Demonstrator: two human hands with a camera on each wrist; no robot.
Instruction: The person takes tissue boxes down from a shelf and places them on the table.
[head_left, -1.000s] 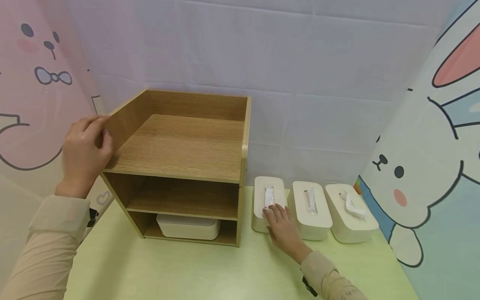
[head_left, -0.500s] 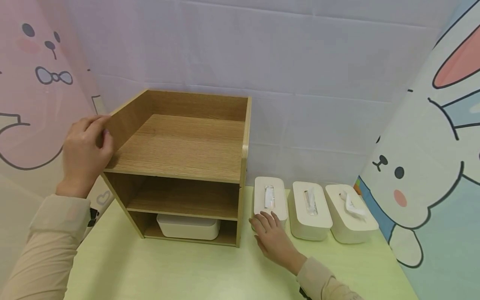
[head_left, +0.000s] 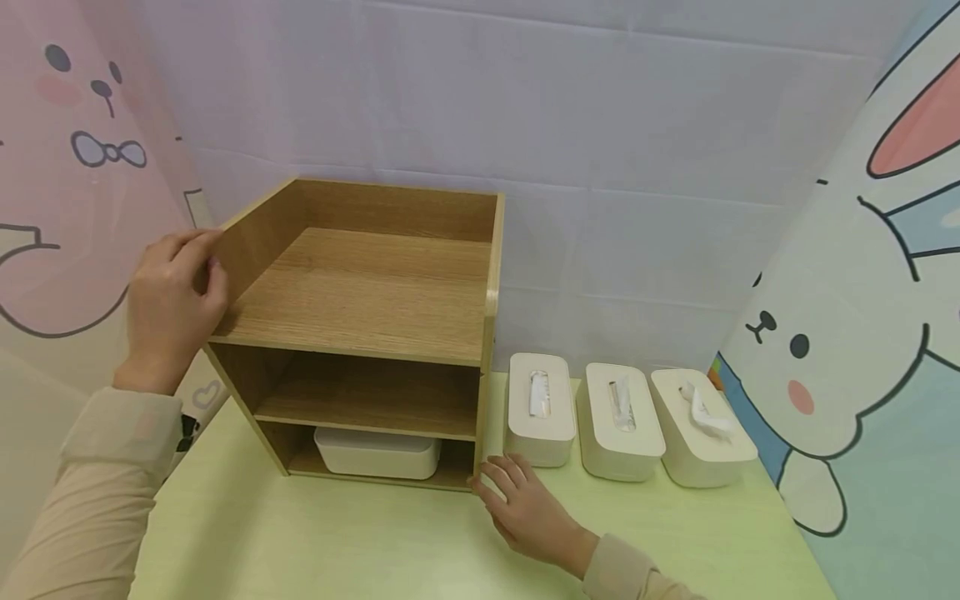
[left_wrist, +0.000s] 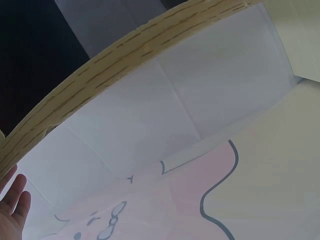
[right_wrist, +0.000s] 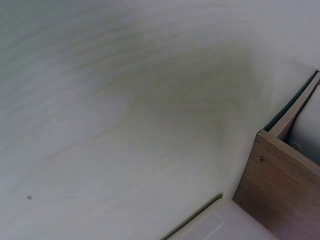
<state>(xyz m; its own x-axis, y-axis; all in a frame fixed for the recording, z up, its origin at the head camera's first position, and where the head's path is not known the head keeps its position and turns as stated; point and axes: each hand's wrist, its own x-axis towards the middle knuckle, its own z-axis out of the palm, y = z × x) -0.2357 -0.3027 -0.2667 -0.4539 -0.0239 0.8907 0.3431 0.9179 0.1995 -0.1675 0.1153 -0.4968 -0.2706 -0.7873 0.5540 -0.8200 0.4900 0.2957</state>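
Note:
A wooden desktop shelf (head_left: 367, 292) with an open top tray and two compartments stands on the table. My left hand (head_left: 172, 300) grips the top of its left side panel, thumb on the inner face. In the left wrist view, fingers (left_wrist: 14, 202) show beside the panel's edge (left_wrist: 135, 57). My right hand (head_left: 534, 517) is low at the shelf's front right corner, fingers loosely spread, fingertips right by the bottom edge. The right wrist view shows the corner of the shelf (right_wrist: 280, 185) but no hand. A white box (head_left: 378, 456) sits in the lower compartment.
Right of the shelf stand three white tissue boxes: a near one (head_left: 540, 437), a middle one (head_left: 618, 458) and a far right one (head_left: 701, 471), tissue showing in each slot. The pale green table (head_left: 315, 542) meets a white cloth backdrop (head_left: 637, 233) and rabbit-printed side sheets.
My right hand has moved left and toward me, from the top of the nearest tissue box to the shelf's lower right corner. My left hand stays on the panel.

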